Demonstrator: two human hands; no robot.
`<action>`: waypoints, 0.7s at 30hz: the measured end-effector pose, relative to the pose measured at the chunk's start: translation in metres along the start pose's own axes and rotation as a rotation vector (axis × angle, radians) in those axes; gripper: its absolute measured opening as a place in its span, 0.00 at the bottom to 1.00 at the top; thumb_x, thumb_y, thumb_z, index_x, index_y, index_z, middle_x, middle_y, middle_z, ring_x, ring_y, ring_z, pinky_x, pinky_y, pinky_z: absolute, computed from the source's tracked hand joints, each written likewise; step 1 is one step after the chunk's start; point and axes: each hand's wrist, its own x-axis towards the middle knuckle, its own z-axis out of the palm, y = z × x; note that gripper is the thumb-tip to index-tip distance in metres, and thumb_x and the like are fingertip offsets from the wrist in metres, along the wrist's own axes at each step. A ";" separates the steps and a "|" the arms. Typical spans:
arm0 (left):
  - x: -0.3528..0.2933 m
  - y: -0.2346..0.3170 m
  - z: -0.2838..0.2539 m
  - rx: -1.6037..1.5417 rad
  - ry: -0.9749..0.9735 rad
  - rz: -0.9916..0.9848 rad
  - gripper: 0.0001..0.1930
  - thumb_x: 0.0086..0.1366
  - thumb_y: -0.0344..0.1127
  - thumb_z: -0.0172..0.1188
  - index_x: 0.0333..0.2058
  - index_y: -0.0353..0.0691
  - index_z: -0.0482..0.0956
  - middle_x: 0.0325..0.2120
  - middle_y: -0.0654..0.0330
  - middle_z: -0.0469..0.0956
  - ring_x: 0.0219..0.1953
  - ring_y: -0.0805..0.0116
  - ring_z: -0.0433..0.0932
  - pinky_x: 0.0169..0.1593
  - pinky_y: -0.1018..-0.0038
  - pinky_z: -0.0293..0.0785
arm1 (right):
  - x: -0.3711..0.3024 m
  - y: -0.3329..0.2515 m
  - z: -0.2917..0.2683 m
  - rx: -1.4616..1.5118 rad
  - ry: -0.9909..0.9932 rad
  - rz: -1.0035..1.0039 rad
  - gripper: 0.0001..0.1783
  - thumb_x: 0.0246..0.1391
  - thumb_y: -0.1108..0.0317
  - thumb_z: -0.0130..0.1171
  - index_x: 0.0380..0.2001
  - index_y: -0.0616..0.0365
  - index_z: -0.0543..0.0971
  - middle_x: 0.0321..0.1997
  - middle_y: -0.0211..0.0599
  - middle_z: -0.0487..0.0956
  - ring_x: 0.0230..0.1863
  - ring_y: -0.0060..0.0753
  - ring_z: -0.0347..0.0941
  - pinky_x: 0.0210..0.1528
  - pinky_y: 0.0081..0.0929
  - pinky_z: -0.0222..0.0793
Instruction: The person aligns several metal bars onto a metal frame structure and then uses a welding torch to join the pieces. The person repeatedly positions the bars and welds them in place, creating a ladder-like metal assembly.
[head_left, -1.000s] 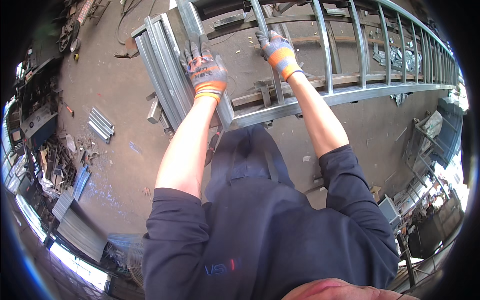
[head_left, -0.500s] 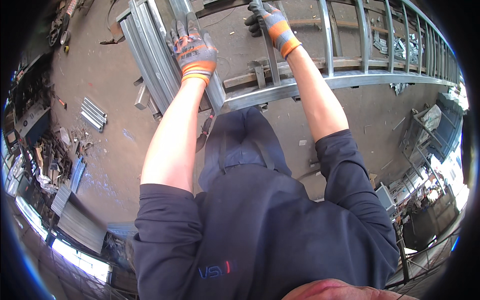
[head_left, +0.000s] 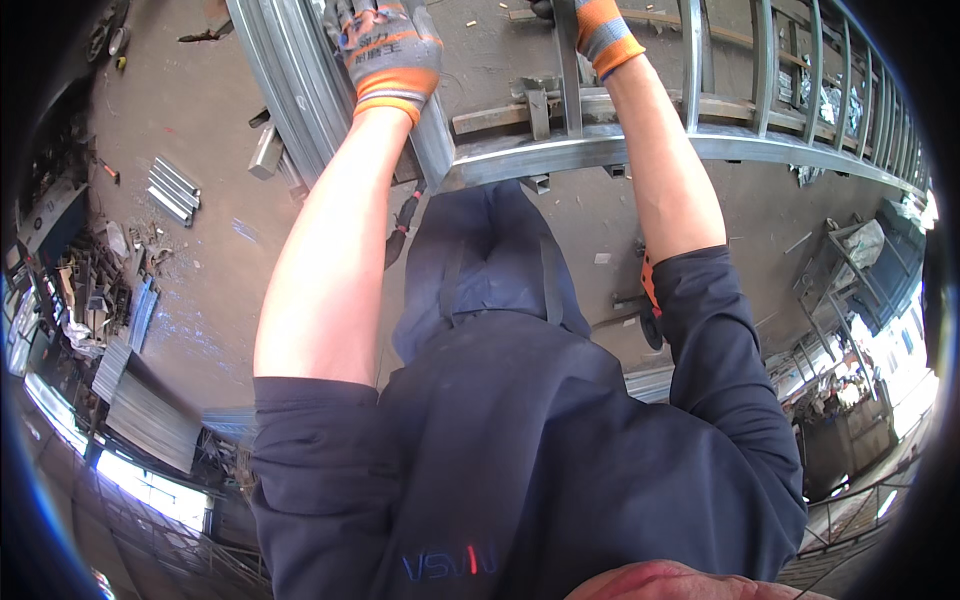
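My left hand (head_left: 388, 50), in a grey and orange work glove, lies flat with fingers stretched out on the end tube (head_left: 432, 140) of a ladder-like metal frame, beside a stack of long galvanized profiles (head_left: 285, 85). My right hand (head_left: 603, 35), gloved alike, is at a crossbar (head_left: 569, 95) of that frame. Dark fingertips show on the bar's left side and the palm on its right, so the hand is closed around it. The top edge of the view cuts off part of both hands. The frame's near rail (head_left: 590, 152) runs rightward in front of my legs.
Short metal profiles (head_left: 173, 190) and a hammer (head_left: 108, 172) lie on the floor at left, near a scrap pile (head_left: 95, 300). A black cable (head_left: 402, 225) hangs by my leg. An orange tool (head_left: 648, 275) shows beside my right sleeve. Metal racks (head_left: 850, 265) stand at right.
The view has shifted, so the hands and frame sit higher in the picture. The orange tool has come into sight beside my right arm. Both hands keep their places on the metal.
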 end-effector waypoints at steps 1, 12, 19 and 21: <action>-0.001 0.000 0.000 -0.044 0.004 -0.010 0.37 0.68 0.40 0.55 0.74 0.36 0.60 0.71 0.36 0.62 0.74 0.37 0.57 0.78 0.48 0.47 | -0.002 0.000 0.000 0.024 0.008 0.028 0.22 0.71 0.45 0.57 0.42 0.55 0.80 0.21 0.33 0.77 0.15 0.27 0.70 0.16 0.28 0.65; -0.004 -0.008 0.014 0.014 -0.073 -0.070 0.24 0.72 0.44 0.53 0.55 0.27 0.77 0.51 0.32 0.78 0.57 0.35 0.75 0.65 0.47 0.68 | -0.009 -0.004 0.005 -0.066 0.045 0.035 0.21 0.71 0.46 0.57 0.39 0.54 0.78 0.20 0.30 0.74 0.14 0.27 0.67 0.15 0.28 0.61; 0.000 -0.007 0.016 0.014 -0.034 -0.063 0.21 0.72 0.44 0.53 0.48 0.29 0.81 0.47 0.34 0.81 0.54 0.35 0.77 0.64 0.48 0.69 | 0.011 -0.009 -0.002 0.043 -0.096 0.058 0.23 0.71 0.44 0.56 0.41 0.55 0.78 0.21 0.30 0.75 0.16 0.26 0.68 0.18 0.28 0.64; 0.000 -0.007 0.016 0.048 -0.035 -0.068 0.21 0.72 0.44 0.53 0.46 0.30 0.82 0.47 0.35 0.81 0.54 0.35 0.77 0.64 0.48 0.69 | 0.012 -0.005 0.000 -0.043 -0.017 0.008 0.22 0.71 0.45 0.56 0.40 0.55 0.78 0.21 0.33 0.77 0.16 0.27 0.70 0.18 0.28 0.64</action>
